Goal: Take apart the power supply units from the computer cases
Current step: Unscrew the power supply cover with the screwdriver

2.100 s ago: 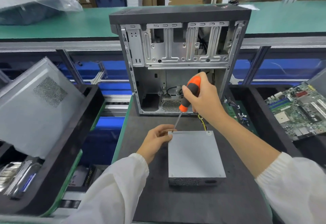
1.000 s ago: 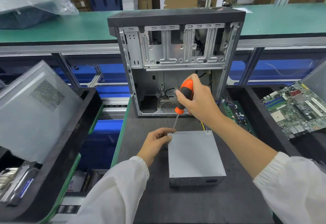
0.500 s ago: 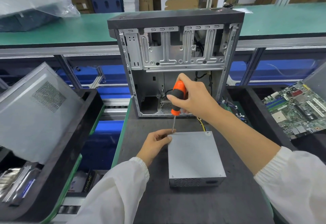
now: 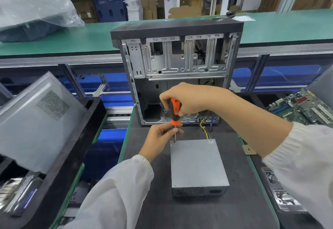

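Right hand point(image 4: 191, 100) wrapping curled fingers round the orange-and-black handle of the screwdriver point(image 4: 174, 110), holding it upright, tip touching the far left corner of the power supply point(image 4: 197, 164). Left hand point(image 4: 160, 138) pinching the thin shaft just above that corner, wrist resting near the power supply's left edge. Power supply lying flat on the dark bench point(image 4: 155, 201), out of the computer case point(image 4: 177, 70), which is standing open just behind it, yellow wires point(image 4: 204, 129) trailing between the two. Left of the power supply, black tray point(image 4: 72, 149) holding a leaning grey side panel point(image 4: 36, 120); to the right, circuit board point(image 4: 304, 106) sitting beyond the right forearm. Both forearms in white sleeves, the right reaching across above the power supply.
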